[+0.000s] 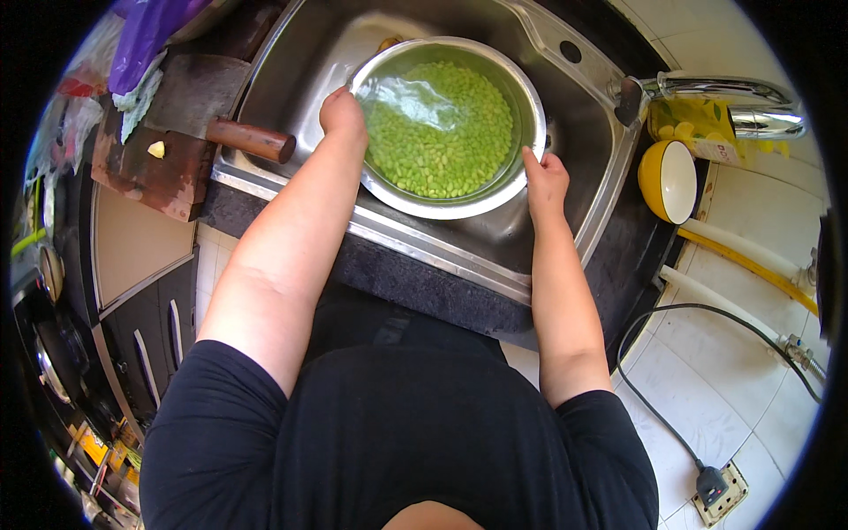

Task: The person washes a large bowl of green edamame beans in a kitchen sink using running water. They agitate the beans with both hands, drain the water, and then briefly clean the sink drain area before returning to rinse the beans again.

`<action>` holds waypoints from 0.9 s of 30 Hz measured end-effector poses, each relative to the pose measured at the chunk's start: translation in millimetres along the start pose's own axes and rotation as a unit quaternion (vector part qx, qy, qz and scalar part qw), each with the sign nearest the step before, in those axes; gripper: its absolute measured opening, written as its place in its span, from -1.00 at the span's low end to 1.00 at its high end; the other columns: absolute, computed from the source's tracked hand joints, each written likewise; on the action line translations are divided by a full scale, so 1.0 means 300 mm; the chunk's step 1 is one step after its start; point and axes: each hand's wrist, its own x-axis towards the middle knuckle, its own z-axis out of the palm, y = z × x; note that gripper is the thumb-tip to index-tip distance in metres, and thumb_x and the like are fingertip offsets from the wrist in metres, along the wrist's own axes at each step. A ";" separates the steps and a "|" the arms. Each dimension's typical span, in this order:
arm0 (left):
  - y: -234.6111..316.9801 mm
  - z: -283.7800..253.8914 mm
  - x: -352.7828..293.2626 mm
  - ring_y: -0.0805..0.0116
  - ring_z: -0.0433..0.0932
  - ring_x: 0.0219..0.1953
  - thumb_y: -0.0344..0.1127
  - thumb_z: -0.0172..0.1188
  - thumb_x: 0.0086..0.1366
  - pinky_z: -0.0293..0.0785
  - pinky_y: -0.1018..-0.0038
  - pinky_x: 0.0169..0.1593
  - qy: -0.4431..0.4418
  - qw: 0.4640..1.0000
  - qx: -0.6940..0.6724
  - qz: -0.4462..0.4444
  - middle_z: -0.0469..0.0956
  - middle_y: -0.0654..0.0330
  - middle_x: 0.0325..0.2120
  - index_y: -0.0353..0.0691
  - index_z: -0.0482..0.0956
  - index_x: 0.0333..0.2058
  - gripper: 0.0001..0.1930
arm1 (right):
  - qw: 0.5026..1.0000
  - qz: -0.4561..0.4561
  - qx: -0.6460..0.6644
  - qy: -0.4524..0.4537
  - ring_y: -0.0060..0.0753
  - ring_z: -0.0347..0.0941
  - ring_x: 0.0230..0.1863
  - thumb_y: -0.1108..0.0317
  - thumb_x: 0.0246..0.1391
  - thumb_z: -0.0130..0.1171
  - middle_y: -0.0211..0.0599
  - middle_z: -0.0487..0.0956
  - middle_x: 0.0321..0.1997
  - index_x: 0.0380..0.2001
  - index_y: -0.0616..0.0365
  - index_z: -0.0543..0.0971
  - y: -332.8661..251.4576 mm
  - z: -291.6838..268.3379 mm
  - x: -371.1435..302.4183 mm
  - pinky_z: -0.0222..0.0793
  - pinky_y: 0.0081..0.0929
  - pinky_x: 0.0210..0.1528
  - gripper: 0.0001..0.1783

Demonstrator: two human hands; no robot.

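Observation:
A wide round metal basin (439,213) is in the stainless steel sink (291,97). Inside it, many green beans (446,146), shelled and small, lie under water that reflects the light. My left hand (342,115) grips the basin's rim on its left side, the fingers partly hidden behind the wrist. On the right side, my right hand (547,181) holds the rim with the thumb up along the edge. Both forearms reach in from below over the counter's front edge.
At the left, a cleaver (252,140) with a wooden handle rests on a wooden cutting board (141,177) beside a small pale yellow piece (156,149). A chrome faucet (724,93), a yellow bowl (654,181) and a yellow package (698,124) are at the right. A black plug (710,484) sits in a socket.

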 end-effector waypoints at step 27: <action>-0.069 -0.046 0.160 0.25 0.42 -0.27 -0.29 -0.04 0.13 0.31 0.41 -0.19 -0.077 0.984 -0.045 -0.154 0.48 0.07 -0.29 -0.40 0.48 -0.26 -0.70 | 0.999 -0.019 -0.007 -0.047 -0.70 0.26 -0.58 0.29 -0.13 0.23 -0.47 0.45 -0.59 -0.51 0.27 0.49 -0.027 -0.010 -0.017 0.21 -0.67 -0.50 -0.76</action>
